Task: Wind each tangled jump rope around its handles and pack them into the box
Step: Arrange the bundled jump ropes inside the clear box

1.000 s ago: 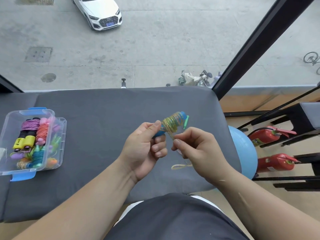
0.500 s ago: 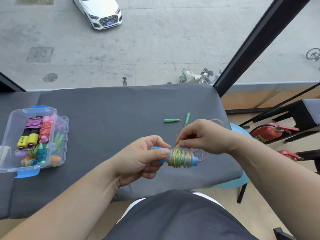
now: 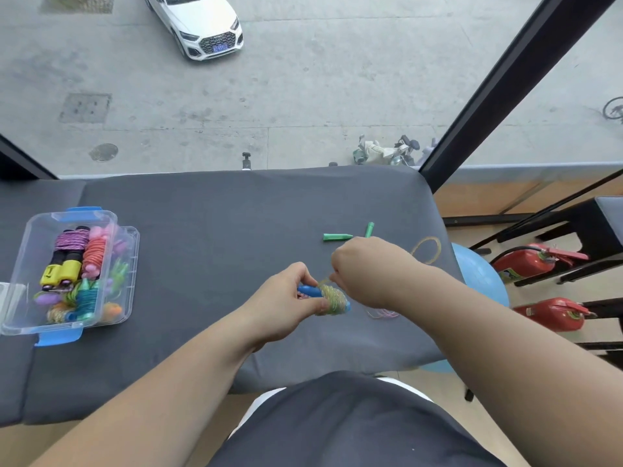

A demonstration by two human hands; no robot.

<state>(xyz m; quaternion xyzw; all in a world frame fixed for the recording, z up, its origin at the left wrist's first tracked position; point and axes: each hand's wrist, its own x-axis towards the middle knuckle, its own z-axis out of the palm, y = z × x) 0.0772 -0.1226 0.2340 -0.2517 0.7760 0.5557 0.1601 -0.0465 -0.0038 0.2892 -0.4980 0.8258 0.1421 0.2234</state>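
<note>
My left hand (image 3: 283, 303) grips a blue-handled jump rope (image 3: 332, 299) with a yellow-green cord wound around the handles, low over the grey padded table (image 3: 209, 237). My right hand (image 3: 367, 267) pinches the cord's loose end just above the bundle. A clear plastic box (image 3: 70, 274) with blue latches sits at the table's left, holding several wound ropes in purple, orange, yellow, teal and pink. Two green handles (image 3: 337, 236) of another rope lie beyond my right hand, with a yellowish cord loop (image 3: 428, 247) near the table's right edge.
A thin pink cord (image 3: 384, 313) lies on the table under my right forearm. A blue ball (image 3: 478, 278) and two red fire extinguishers (image 3: 536, 264) sit on the floor to the right. A window lies beyond the table's far edge.
Both hands dropped with the blue-handled bundle from mid-table height toward the near edge. My right hand swung over the bundle, uncovering the green handles and cord loop behind it.
</note>
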